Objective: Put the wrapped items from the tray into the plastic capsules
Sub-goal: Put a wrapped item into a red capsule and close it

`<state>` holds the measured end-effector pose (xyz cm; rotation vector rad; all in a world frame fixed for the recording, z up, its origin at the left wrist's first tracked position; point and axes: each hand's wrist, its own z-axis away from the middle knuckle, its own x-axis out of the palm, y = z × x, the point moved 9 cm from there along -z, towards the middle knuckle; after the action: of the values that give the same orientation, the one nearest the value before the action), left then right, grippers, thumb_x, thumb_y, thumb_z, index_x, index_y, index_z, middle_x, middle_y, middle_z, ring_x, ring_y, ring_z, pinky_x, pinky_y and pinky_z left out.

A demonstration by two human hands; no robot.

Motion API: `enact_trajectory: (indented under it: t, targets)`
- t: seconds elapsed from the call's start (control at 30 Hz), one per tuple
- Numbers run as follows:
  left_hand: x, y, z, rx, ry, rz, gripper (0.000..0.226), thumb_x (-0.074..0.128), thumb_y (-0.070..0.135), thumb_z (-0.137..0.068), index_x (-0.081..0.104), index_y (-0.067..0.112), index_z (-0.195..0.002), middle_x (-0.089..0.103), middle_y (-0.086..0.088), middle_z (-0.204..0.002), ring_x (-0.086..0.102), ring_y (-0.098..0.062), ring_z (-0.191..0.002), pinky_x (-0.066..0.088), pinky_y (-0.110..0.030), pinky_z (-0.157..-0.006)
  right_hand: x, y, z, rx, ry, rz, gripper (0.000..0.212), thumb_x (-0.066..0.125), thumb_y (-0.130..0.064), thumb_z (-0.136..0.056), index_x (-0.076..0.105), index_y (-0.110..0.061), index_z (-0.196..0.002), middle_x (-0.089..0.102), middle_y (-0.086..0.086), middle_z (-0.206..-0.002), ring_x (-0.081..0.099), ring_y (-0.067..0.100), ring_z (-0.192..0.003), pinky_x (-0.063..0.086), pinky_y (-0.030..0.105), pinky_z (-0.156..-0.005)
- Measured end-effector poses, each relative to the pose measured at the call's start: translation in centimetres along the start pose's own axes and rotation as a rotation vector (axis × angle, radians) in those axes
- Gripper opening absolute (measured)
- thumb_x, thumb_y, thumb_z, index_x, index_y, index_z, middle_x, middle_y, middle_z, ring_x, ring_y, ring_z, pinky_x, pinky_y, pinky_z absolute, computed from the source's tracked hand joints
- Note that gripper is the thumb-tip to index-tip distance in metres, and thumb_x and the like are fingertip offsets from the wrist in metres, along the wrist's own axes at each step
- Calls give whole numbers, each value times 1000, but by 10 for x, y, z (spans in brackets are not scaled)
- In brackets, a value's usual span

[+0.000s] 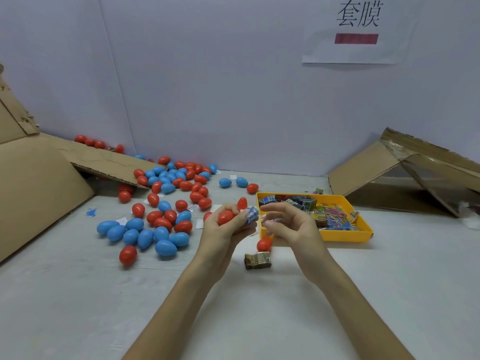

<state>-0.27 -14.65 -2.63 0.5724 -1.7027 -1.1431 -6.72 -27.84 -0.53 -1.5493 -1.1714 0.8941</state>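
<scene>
So the grey table [259,320] has a big cardboard sheet [39,190] slumped on the left and a folded cardboard box [389,172] on the right. Red and blue egg capsules [166,193] are scattered all over the left-middle. The yellow tray [345,236] sits right of centre, full of wrapped items [330,216]. Both forearms reach in from the bottom edge, with the hands raised above the table just beside the tray's near-left corner. The left hand [226,227] is palm-up, fingers curled round a red capsule [225,217] and also pinching a blue-and-white wrapped item [251,215] at its fingertips. The right hand [288,224] faces it, fingers apart and loosely bent, gripping nothing I can see. Below them, on the table, sit a loose red capsule [264,244] and a brown wrapped item [258,261].
</scene>
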Motion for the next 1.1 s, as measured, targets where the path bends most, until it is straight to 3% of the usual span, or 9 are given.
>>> enact_trajectory:
  t: [0.1,0.23,0.5,0.7,0.87,1.1]
  targets:
    - [6,0,2,5,-42,-45,16,65,5,-89,59,13,-77,72,-12,-84,72,-22,-80,60,-29,-74,5,-4,3,-35,-33,73,26,73,-9,-85,74,-31,-99,72,-3,-93,69,16,-85,59,28,-72]
    - [6,-3,4,2,-24,-147,11,65,6,-91,59,11,-82,72,-18,-91,73,-30,-88,61,-33,-78,8,-7,5,-54,-35,103,19,79,-16,-80,73,-32,-91,72,-6,-89,68,14,-82,57,25,-69]
    - [8,-4,6,-15,-19,-216,11,64,9,-91,57,7,-83,71,-17,-83,72,-26,-75,60,-30,-72,4,-6,5,-70,11,136,6,74,-21,-84,70,-24,-87,71,-3,-85,68,16,-83,56,29,-70]
    - [16,-3,7,-61,-109,-64,22,73,22,-78,58,8,-84,71,-14,-90,70,-22,-82,58,-29,-73,1,-6,5,-70,16,141,5,71,-15,-87,72,-15,-92,71,-5,-96,68,21,-92,58,47,-83]
    - [21,-2,6,-9,-174,-141,20,65,20,-71,57,9,-85,69,-8,-96,68,-21,-85,56,-30,-71,-1,-7,4,-82,31,139,7,71,-12,-86,75,-18,-87,67,-11,-97,66,11,-88,56,31,-78]
    - [11,3,3,72,-94,-198,18,63,16,-66,56,12,-82,68,1,-86,59,-8,-66,50,-20,-59,2,-6,4,-72,26,132,11,71,-10,-86,75,-20,-85,65,-11,-90,63,8,-86,53,25,-75]
